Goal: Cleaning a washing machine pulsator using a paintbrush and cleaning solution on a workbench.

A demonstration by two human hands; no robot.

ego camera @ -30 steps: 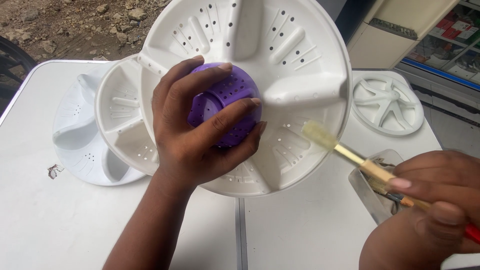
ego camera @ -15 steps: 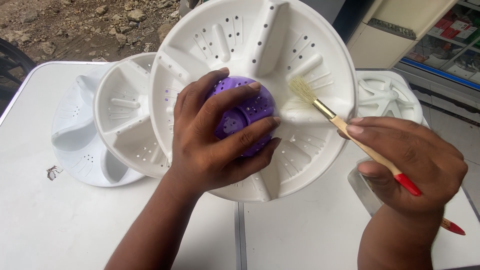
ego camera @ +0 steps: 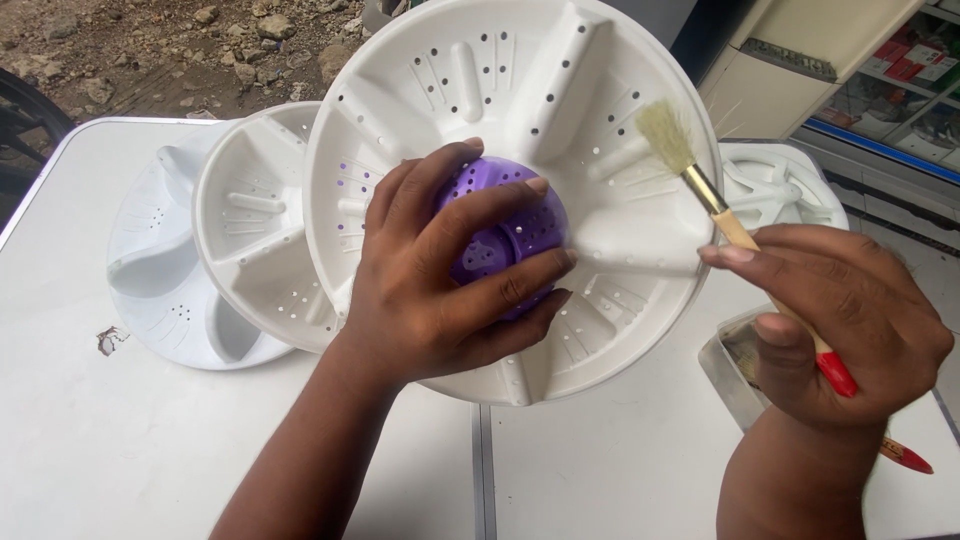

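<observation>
The large white ribbed disc (ego camera: pixel 560 110) is tilted up off the tabletop (ego camera: pixel 120 450), with your left hand (ego camera: pixel 440 285) spread over its purple perforated cap (ego camera: pixel 500 245), fingers wrapped around the dome in a firm grip. Your right hand (ego camera: pixel 840 330) pinches a paintbrush (ego camera: pixel 735 225) by its wooden handle, fingers closed on it, bristles just at the disc's right rim. To brush well, hold the disc steady by the cap and work the bristles along each rib and across the rows of holes, turning the disc rather than stretching your wrist.

Two more white discs (ego camera: pixel 250 230) lean behind the large one, partly covered by it; another white ribbed part (ego camera: pixel 780 190) sits at the right, mostly hidden. Under your right hand a clear container (ego camera: pixel 725 365) shows only an edge, and a second red-tipped handle (ego camera: pixel 905 458) pokes out below your wrist. The top of the large disc is cut off, and you can't tell how its lower edge rests.
</observation>
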